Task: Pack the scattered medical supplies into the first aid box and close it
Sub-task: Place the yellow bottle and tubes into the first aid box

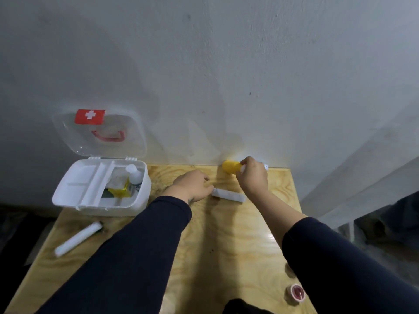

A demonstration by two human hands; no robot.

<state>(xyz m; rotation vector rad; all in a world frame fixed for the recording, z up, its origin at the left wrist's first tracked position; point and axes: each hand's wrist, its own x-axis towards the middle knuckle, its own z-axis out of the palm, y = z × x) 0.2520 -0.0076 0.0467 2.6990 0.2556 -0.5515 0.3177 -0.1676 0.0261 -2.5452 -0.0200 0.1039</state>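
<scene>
The white first aid box point(68, 196) stands open at the table's far left, its clear lid point(99, 132) with a red cross leaning on the wall. A white bottle point(135, 176) and a yellow packet point(119, 192) lie inside it. My left hand point(192, 185) rests on the table, its fingertips touching the end of a white roll point(229, 195). My right hand point(252, 175) grips a yellow object point(230, 167) by the wall. Another white roll point(78, 239) lies at the front left. A small tape roll with a red core point(297, 293) sits at the front right.
The wooden table point(226, 245) is narrow and butts against a grey wall. Its right edge drops off beside a pale sloping surface. Dark floor shows to the left of the table.
</scene>
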